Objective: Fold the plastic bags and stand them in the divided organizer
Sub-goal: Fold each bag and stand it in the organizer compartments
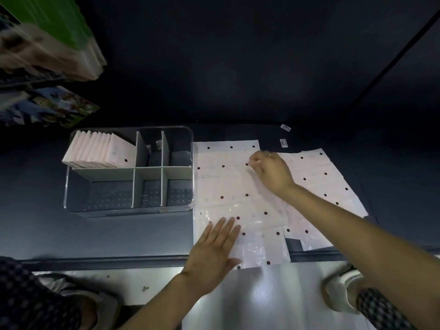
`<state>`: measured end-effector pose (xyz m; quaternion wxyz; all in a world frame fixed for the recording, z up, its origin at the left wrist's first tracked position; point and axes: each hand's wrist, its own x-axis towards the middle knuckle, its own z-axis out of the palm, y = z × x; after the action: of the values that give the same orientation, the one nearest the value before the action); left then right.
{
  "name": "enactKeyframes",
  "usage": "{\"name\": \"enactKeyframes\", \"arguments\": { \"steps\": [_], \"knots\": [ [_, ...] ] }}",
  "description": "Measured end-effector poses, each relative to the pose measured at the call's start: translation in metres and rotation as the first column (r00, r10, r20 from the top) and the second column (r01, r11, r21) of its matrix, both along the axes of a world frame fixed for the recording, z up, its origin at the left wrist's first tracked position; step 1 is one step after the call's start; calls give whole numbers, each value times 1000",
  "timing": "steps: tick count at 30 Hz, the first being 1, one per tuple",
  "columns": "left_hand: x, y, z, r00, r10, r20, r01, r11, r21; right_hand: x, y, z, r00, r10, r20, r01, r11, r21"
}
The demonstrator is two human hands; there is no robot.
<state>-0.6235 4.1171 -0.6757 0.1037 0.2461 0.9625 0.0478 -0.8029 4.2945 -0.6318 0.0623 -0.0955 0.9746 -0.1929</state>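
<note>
Left hand lies flat, fingers straight, pressing the near edge of the dotted plastic bag on the worktop. Right hand pinches its far fold. Organizer at left holds folded bags.

Dark table, glossy floor — perhaps tiled.

We see a thin, glossy plastic bag, crinkled and semi-translucent pale pink with dark dots, lying on a dark matt table. The organizer looks like clear, smooth hard plastic with matt grey dividers. The floor shines smooth and reflective.
</note>
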Motion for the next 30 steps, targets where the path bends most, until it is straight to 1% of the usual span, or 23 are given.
{"name": "enactKeyframes", "arguments": {
  "steps": [1, 2, 3, 4, 5, 7, 9, 13, 15, 17, 19, 21, 22, 24, 26, 29, 30],
  "knots": [
    [1, 0, -3, 1000, -14, -10, 14, 1000, -16, 17, -2, 0, 991, 96, -91, -99, 995, -20],
    [1, 0, -4, 1000, -22, -9, 22, 999, -30, 37, -3, 0, 960, 217, -177, -221, 975, -6],
    [1, 1, -5, 1000, -16, -5, 16, 999, -46, 59, -4, -3, 906, 334, -258, -335, 941, 43],
    [0, 1, -5, 1000, 0, 7, 0, 998, -62, 81, -4, -9, 846, 436, -307, -424, 899, 108],
    [1, 2, -4, 1000, 14, 16, -13, 997, -70, 102, -4, -17, 800, 522, -297, -496, 853, 163],
    [1, 3, -8, 999, -2, 46, 5, 999, -50, 131, 4, -30, 766, 620, -170, -577, 780, 241],
    [0, 3, -11, 996, -17, 82, 23, 998, -63, 145, 23, -41, 790, 609, -74, -560, 765, 318],
    [3, -14, -10, 994, 0, 112, 9, 996, -86, 143, 73, -39, 840, 542, 25, -495, 746, 445],
    [5, -35, -7, 999, -29, 46, 34, 994, -99, 140, 93, -33, 850, 525, 55, -483, 731, 482],
    [8, -53, 1, 999, -30, 30, 34, 991, -131, 138, 101, -28, 851, 525, 26, -466, 729, 501],
    [6, -59, 5, 996, -50, 69, 60, 987, -149, 133, 96, -26, 845, 531, -59, -443, 758, 479],
    [-1, -55, 5, 997, -37, 71, 42, 996, -75, 126, 83, -25, 824, 533, -193, -424, 805, 416],
    [-5, -50, 5, 996, -17, 83, 19, 999, -29, 123, 76, -26, 824, 521, -222, -418, 825, 381],
    [-16, -40, 7, 995, 17, 99, -21, 999, 45, 117, 66, -27, 835, 509, -211, -419, 836, 355],
    [-25, -33, 7, 992, 57, 114, -64, 996, 55, 110, 60, -29, 813, 544, -207, -441, 809, 389],
    [-35, -25, 6, 993, 103, 54, -103, 995, -5, 102, 60, -30, 743, 642, -189, -479, 708, 519],
    [-38, -23, 7, 993, 116, 39, -116, 993, -5, 100, 62, -28, 743, 647, -169, -480, 692, 539]
  ]
}}
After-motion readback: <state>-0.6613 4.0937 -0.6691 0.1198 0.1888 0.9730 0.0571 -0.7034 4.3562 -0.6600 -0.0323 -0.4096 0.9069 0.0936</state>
